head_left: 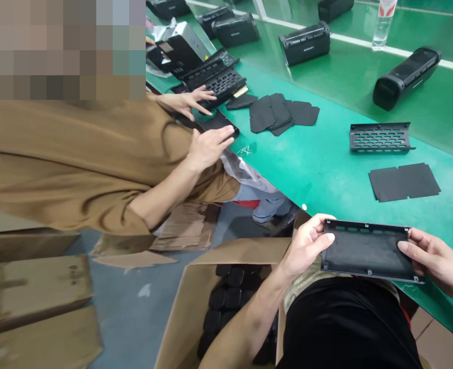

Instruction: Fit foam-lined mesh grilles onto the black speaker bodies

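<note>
Between my hands I hold a black plastic speaker shell, its hollow inner side facing up, over my lap at the table's edge. My left hand grips its left end, thumb on top. My right hand grips the right end, thumb pressing on the inner face. A dark sheet lies inside the shell and covers most of its slots; a row of slots shows along the far edge. Ahead on the table lie a loose black sheet with notched edges and a slotted speaker grille shell.
Beside me on the left, a co-worker's hands rest on a black panel. A pile of black sheets, several speakers and a water bottle stand on the green table. Below is a cardboard box of black parts.
</note>
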A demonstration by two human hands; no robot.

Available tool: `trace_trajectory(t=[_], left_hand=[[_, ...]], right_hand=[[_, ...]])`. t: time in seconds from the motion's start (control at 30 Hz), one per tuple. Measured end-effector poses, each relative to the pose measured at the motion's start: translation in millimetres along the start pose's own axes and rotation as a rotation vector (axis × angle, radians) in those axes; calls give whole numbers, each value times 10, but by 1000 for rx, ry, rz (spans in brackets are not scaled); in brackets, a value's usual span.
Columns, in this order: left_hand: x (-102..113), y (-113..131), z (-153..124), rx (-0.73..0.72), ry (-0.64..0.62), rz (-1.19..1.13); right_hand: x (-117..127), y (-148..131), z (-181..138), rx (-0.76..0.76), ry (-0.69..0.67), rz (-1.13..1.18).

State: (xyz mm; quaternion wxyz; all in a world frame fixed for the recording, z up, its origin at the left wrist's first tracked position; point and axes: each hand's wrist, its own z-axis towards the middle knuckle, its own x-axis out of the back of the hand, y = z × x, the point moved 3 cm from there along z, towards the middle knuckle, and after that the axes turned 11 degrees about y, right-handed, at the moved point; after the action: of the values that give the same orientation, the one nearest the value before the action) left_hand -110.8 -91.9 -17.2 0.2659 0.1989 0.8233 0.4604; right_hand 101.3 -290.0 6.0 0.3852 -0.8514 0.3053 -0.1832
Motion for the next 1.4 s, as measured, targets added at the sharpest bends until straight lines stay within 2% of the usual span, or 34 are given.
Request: trace_trajectory(t=[0.27, 0.6, 1.4], left_hand=[[45, -26, -10, 1, 26, 16], [81, -29, 10, 6, 27, -24], [117, -74, 42, -25, -23, -77]], right_hand=[[-44, -12, -33, -6, -13, 9], [15, 83, 90, 64, -128, -79], [62, 97, 63, 139, -103, -244]])
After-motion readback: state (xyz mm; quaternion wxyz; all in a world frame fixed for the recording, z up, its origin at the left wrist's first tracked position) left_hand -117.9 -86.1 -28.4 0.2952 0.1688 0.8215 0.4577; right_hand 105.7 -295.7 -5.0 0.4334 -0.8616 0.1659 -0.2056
